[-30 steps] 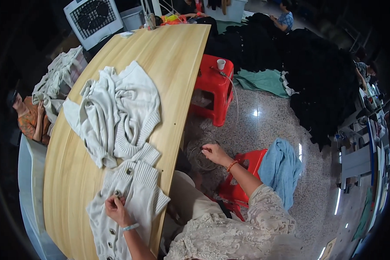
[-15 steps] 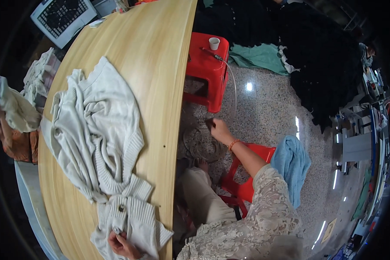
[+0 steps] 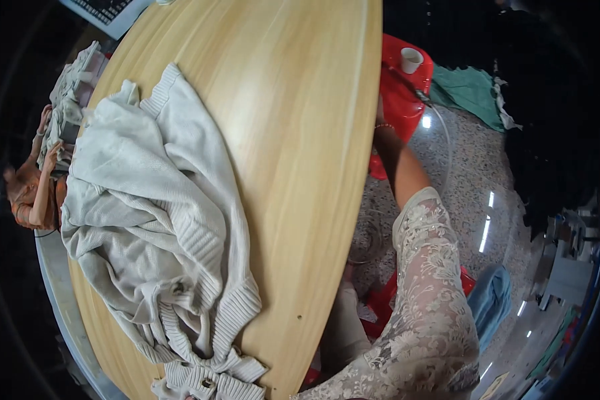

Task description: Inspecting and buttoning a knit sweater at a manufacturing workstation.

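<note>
Grip of the right hand (image 3: 381,115) cannot be told, the fingers being hidden behind the edge of the wooden table (image 3: 307,167), near the red stool (image 3: 398,83). Left hand (image 3: 191,397) is cut to a sliver at the lower edge of view; its grip likewise cannot be told. Off-white knitwear (image 3: 173,180) is laid on the table, well to the left of the right hand, its long axis running from far to near. Its near, ribbed end, where a dark button (image 3: 208,383) is seen, lies just beside the left hand, which is thus the nearer. On the stool, a white cup (image 3: 412,60) is noted; beyond the table's left side, a co-worker (image 3: 30,193) is seen with pale garments (image 3: 73,87).
</note>
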A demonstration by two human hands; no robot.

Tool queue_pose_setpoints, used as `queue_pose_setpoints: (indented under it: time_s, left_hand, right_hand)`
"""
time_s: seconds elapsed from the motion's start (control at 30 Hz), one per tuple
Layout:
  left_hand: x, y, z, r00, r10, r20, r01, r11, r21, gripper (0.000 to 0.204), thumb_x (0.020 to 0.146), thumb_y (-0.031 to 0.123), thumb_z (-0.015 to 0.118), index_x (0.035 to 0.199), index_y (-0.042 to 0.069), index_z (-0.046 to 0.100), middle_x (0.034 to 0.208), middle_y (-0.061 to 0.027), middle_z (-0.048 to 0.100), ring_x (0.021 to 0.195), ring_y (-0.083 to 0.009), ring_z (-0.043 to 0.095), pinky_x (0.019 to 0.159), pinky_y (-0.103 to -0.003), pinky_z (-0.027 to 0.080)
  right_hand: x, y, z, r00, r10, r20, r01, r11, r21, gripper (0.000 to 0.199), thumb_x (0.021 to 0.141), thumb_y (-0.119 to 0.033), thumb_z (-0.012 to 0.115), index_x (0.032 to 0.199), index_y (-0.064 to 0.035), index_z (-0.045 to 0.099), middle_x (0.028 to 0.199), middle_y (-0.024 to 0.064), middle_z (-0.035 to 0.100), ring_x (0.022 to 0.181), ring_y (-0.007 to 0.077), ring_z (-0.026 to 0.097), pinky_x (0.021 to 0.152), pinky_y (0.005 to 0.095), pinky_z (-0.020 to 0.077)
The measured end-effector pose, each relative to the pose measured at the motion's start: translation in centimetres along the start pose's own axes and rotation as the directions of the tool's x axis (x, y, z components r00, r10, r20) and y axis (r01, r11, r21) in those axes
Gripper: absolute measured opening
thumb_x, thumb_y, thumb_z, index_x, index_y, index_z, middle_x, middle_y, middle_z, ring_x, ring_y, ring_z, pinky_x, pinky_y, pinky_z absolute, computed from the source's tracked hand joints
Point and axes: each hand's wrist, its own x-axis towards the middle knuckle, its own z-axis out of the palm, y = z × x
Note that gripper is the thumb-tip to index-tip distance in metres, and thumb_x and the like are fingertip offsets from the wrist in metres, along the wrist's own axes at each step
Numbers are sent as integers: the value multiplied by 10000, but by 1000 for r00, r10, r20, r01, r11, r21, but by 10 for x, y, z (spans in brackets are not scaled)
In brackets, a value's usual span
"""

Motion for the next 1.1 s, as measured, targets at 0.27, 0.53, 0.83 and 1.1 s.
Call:
queue_pose_setpoints:
  time_s: [0.27,0.53,0.83,1.1]
  left_hand:
    - [-7,23,7,996,-34,-78,40,996,79,100,948,54,548,1036,22,583,959,-101,621,778,-149,576,701,-286,536]
    - [8,30,14,954,-294,-65,286,953,-103,112,912,102,634,1009,46,630,891,-85,628,731,-175,543,646,-303,481]
    - [5,23,37,996,62,-69,-78,962,-263,126,919,84,610,1026,19,624,885,-96,659,756,-165,600,712,-311,522]
    - [7,2,40,967,248,-51,-244,861,-445,64,936,2,520,981,11,564,1138,-120,585,825,-153,621,734,-295,549]
  right_hand:
    - [19,9,25,841,-476,257,455,365,-812,347,827,-232,565,1119,-67,654,1150,128,644,1063,348,525,895,404,443]
    - [-80,-87,1,994,-29,-103,10,985,-175,259,759,-189,670,955,-19,677,990,166,688,874,300,647,733,385,520]
    - [-313,-51,-51,797,410,444,-595,405,694,170,940,-114,531,1027,-14,637,905,59,634,830,166,611,782,378,541]
    - [-488,-190,-116,654,227,722,-756,182,628,332,979,-73,502,1309,-40,485,1045,118,653,884,215,653,749,338,552]
